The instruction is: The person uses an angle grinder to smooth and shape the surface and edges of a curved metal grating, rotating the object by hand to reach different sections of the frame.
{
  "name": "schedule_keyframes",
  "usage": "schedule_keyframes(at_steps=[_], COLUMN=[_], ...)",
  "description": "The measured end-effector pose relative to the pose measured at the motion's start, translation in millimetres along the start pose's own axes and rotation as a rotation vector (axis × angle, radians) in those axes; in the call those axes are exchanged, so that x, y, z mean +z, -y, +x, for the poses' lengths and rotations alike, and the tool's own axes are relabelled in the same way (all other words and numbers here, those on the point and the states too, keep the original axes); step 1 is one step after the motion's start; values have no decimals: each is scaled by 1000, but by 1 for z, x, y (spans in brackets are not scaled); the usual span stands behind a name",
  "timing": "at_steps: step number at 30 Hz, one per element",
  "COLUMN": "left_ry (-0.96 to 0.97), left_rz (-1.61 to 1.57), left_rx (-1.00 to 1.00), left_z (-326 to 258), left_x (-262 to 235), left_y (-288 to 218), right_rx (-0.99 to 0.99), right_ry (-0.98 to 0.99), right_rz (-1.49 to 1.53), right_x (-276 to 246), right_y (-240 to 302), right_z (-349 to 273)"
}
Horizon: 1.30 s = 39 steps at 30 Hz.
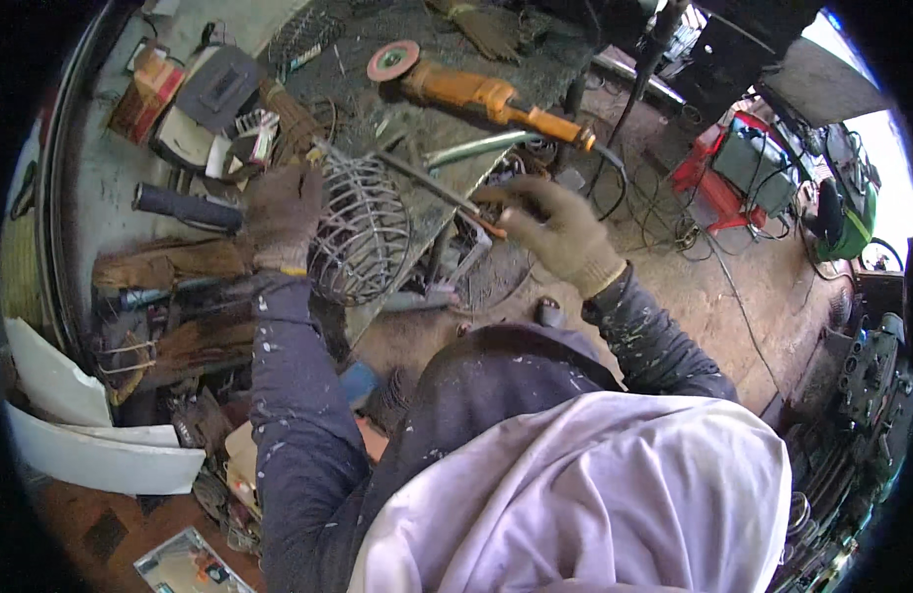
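Note:
A cage of bent grey metal rods (363, 232), ribbed like a basket, rests at the edge of the dark worktable (348, 94). My left hand (284, 212), in a worn work glove, is closed at the cage's left side; its fingertips are partly hidden. My right hand (565, 237), gloved too, is to the right of the cage, with fingers and thumb curled at the near end of a slim metal bar (427, 181). That bar slants toward the cage's top and shows an orange piece by my thumb. Beyond lies an orange angle grinder (466, 91) with a reddish disc.
A green-grey tube (481, 148) lies near the grinder, whose cord (620, 173) drops right. A dark cylinder (185, 208), a cardboard box (148, 94) and rusty metal pieces (170, 265) crowd the left. Red and green equipment (733, 168) stands on the floor among loose cables.

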<state>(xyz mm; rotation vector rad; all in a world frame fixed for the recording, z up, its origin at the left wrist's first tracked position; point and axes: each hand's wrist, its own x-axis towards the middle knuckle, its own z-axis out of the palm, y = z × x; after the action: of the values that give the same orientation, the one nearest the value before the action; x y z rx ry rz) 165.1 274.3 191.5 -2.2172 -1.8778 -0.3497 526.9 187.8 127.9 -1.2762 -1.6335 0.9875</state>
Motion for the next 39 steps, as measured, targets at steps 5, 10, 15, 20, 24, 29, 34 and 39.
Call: schedule_keyframes(at_steps=[5,10,15,20,24,29,34,39], left_ry=[-49,-192,-235,-276,-242,-201,32,-95], left_rz=[-9,-84,-251,-357,-498,-644,-843,-1185], left_rx=[-87,-56,-119,-129,-197,-108,-160,-263], left_z=[-25,-46,-106,-146,-149,-134,-107,-76], left_x=[9,-17,-23,-27,-30,-39,-41,4], left_y=[-1,-47,-81,-109,-134,-167,-189,-194], right_rx=[-109,278,437,-447,179,832,453,202], right_ry=[-374,223,598,768,901,492,467,500], right_rz=[-579,-721,-244,-422,-32,831,563,102], right_x=[-63,-110,-94,-95,-90,-47,-19,-34], right_y=[1,-66,-90,-76,-57,-32,-59,-18], right_z=[66,137,167,173,156,126,101,43])
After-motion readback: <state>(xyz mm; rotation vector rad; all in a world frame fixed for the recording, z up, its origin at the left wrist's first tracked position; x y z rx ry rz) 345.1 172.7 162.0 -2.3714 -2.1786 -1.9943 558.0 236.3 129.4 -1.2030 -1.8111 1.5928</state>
